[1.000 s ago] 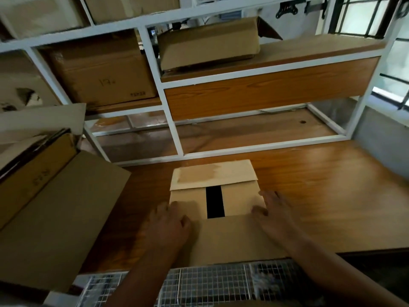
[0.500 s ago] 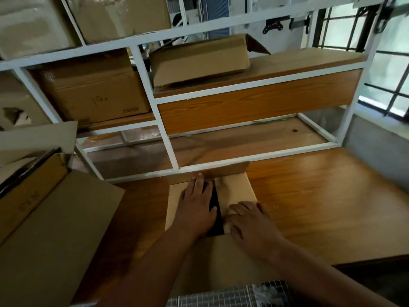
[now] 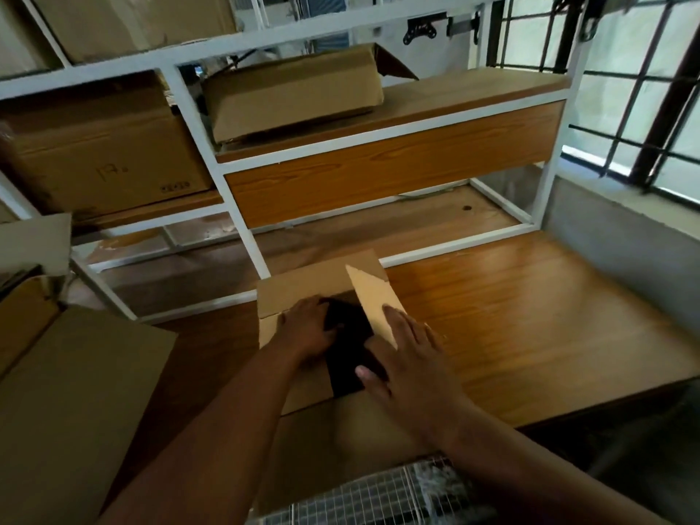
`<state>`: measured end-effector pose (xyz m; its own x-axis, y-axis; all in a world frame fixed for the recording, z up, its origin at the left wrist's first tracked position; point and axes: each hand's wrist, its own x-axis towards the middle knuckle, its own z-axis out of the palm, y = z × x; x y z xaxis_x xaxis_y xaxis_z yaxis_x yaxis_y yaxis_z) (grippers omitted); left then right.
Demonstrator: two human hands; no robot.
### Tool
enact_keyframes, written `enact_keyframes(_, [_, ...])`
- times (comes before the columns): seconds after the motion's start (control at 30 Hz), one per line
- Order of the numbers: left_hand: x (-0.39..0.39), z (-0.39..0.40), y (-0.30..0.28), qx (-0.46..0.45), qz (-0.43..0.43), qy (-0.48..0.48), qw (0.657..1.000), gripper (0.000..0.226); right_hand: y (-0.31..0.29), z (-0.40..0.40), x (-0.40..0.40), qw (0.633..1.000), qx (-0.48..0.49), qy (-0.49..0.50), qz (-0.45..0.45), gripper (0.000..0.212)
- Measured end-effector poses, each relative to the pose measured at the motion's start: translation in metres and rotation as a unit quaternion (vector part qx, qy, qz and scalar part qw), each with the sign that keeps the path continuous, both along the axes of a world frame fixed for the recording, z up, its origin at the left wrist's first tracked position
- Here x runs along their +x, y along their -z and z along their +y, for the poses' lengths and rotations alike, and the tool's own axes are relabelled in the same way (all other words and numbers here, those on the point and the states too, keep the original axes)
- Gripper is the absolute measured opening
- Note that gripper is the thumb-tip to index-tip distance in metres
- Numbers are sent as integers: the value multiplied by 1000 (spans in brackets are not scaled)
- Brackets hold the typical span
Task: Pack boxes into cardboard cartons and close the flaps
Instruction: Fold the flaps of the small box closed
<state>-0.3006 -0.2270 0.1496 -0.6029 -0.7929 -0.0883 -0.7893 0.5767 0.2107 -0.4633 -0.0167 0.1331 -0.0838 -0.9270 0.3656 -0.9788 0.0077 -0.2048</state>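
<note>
Carton (image 3: 303, 289) on the table (image 3: 530, 316) before the shelf rack (image 3: 261, 240), larger carton (image 3: 75, 392) to its left.

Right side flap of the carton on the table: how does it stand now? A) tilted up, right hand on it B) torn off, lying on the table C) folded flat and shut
A: the right side flap stands tilted above the dark gap, with the right hand against it.
</note>
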Motion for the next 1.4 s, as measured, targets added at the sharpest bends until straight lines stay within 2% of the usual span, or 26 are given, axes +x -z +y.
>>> enact_keyframes(0.07, [2, 11, -3, -21, -17, -14, 1000, 48, -6, 11, -22, 995, -74, 49, -33, 54])
enact_keyframes(0.13, [-3, 31, -10, -64, -32, -24, 997, 42, -10, 19, -48, 989, -98, 109, -27, 57])
enact_keyframes(0.17, [-7, 44, -12, -79, -44, -14, 996, 40, -11, 23, -61, 986, -84, 146, -2, 51])
enact_keyframes(0.23, [-13, 71, -9, -72, -71, 16, 995, 46, -10, 31, -81, 979, 12, 198, 32, 40])
enact_keyframes(0.3, [-13, 95, -5, -43, -102, 29, 993, 55, 0, 39, -89, 973, 124, 194, -7, 44])
enact_keyframes(0.33, [-11, 104, -3, -38, -116, 25, 992, 58, 7, 43, -88, 972, 142, 183, -36, 44])
enact_keyframes(0.43, [3, 120, -7, -68, -137, -14, 988, 54, 25, 51, -80, 974, 107, 169, -105, 38])
enact_keyframes(0.53, [29, 122, -25, -109, -108, -54, 987, 47, 30, 51, -77, 973, 33, 181, -140, 30])
enact_keyframes(0.6, [48, 122, -42, -145, -94, -78, 982, 47, 28, 50, -74, 974, 4, 165, -153, 35])
enact_keyframes(0.7, [82, 127, -62, -189, -106, -112, 970, 57, 31, 49, -68, 976, 16, 120, -183, 49])
enact_keyframes(0.77, [111, 130, -62, -166, -74, -162, 970, 59, 33, 47, -64, 975, 55, 110, -188, 50])
enact_keyframes(0.83, [136, 136, -50, -117, -16, -237, 964, 76, 34, 41, -59, 964, 82, 121, -222, 48])
enact_keyframes(0.9, [153, 143, -32, -38, 53, -318, 946, 104, 37, 35, -52, 943, 82, 122, -298, 44])
enact_keyframes(0.97, [161, 151, -13, 40, 148, -385, 910, 120, 39, 31, -44, 917, 77, 109, -376, 36])
enact_keyframes(1.03, [163, 156, 3, 88, 245, -437, 861, 125, 37, 27, -36, 887, 104, 105, -437, 37])
enact_keyframes(1.1, [160, 159, 13, 109, 324, -476, 810, 130, 34, 19, -30, 877, 144, 106, -445, 47])
enact_keyframes(1.2, [156, 156, 24, 109, 366, -524, 762, 134, 35, 7, -23, 867, 138, 113, -466, 51])
enact_keyframes(1.27, [160, 151, 33, 135, 392, -549, 726, 129, 38, -1, -18, 860, 116, 140, -477, 41])
enact_keyframes(1.3, [163, 149, 39, 155, 396, -556, 714, 119, 39, -4, -17, 865, 105, 159, -464, 39])
enact_keyframes(1.33, [167, 145, 44, 176, 386, -547, 721, 97, 40, -8, -14, 872, 93, 178, -447, 40])
enact_keyframes(1.4, [174, 134, 47, 205, 360, -477, 775, 34, 40, -16, -8, 881, 74, 205, -421, 42])
